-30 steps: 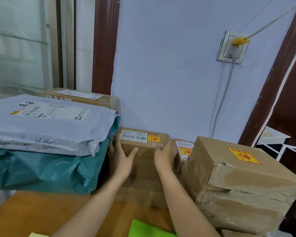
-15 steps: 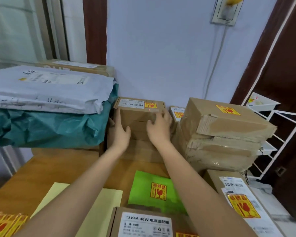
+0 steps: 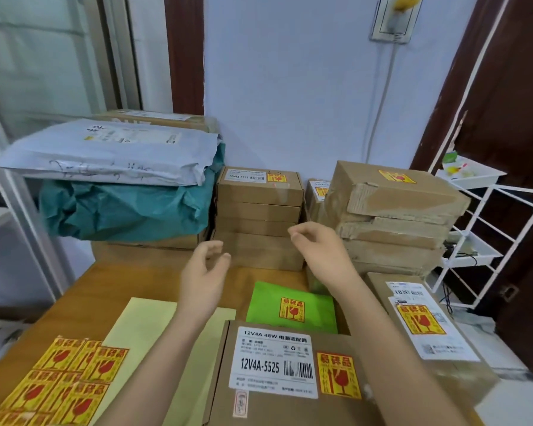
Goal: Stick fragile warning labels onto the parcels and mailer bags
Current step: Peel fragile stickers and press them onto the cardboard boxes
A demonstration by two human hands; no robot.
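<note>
Both our hands hang free above the table (image 3: 111, 281), holding nothing: left hand (image 3: 202, 278) with fingers loosely curled, right hand (image 3: 323, 250) likewise relaxed, both just in front of the box stack (image 3: 259, 216) at the wall. Its top box carries a fragile label (image 3: 277, 178) beside the white shipping tag. The near box (image 3: 290, 373) under our forearms is labelled too, as are the green mailer (image 3: 293, 305) and the right parcel (image 3: 425, 324). Spare labels (image 3: 65, 379) lie in a loose pile at the table's left front edge, on and beside a yellow sheet (image 3: 136, 327). We judge ourselves between parcels. The grey mailer (image 3: 105, 152), on the teal bag (image 3: 120, 210), shows no red-and-yellow label from here. Next move calls for pinching one spare label and choosing an unlabelled piece, likely that one.
</note>
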